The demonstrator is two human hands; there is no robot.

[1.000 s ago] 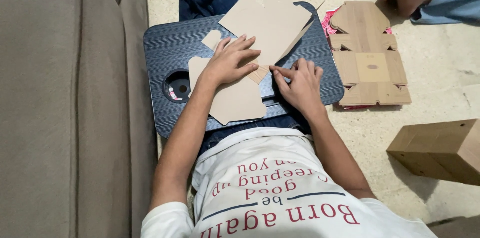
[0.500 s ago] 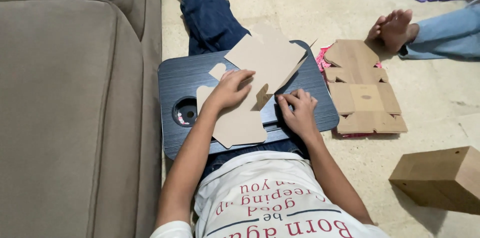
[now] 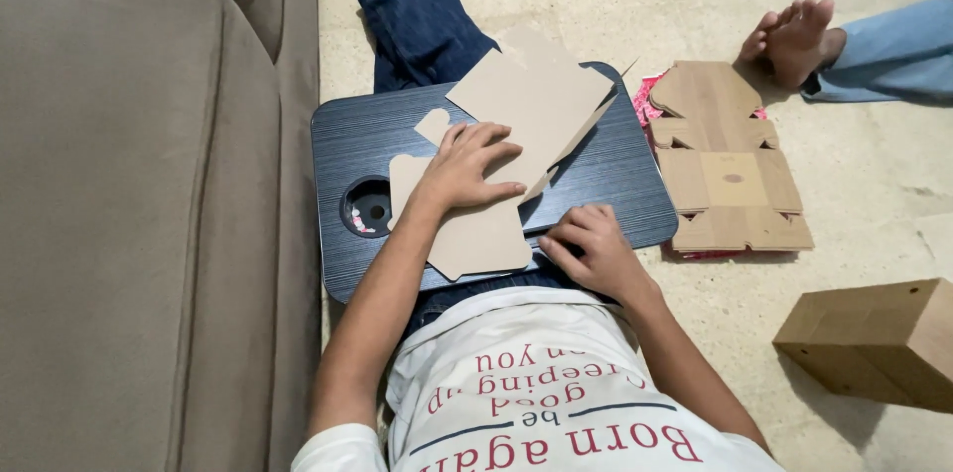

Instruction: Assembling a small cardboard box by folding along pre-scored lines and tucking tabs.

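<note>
Cardboard blank (image 3: pixel 501 149) is lying flat on the dark lap tray (image 3: pixel 620 179) at frame centre. Its long axis is running diagonally, from the lower left near the tray's front edge to the upper right, where the widest panel is overhanging the tray's far edge toward the jeans (image 3: pixel 417 20). A small rounded tab is pointing toward the upper left.

Left hand (image 3: pixel 467 169) is pressing palm-down on the middle of the blank, fingers spread and extended toward the right; it is flattening the blank, not gripping it. Right hand (image 3: pixel 591 254) is resting at the tray's front edge, just right of the blank's lower panel, fingers curled with the tips touching the tray beside the card edge. Whether the fingers are pinching anything cannot be told.

Tray is sitting across the person's lap, its round cup hole (image 3: pixel 369 206) lying at the left end, just beside the blank's lower-left panel.

A sofa (image 3: pixel 149 204) is filling the left of the frame. A stack of flat blanks (image 3: pixel 725 169) is lying on the floor just right of the tray, over something pink. A folded box (image 3: pixel 874 343) is standing at the lower right, well apart from the tray. Another person's bare foot (image 3: pixel 794 35) is resting at the upper right, near the stack.
</note>
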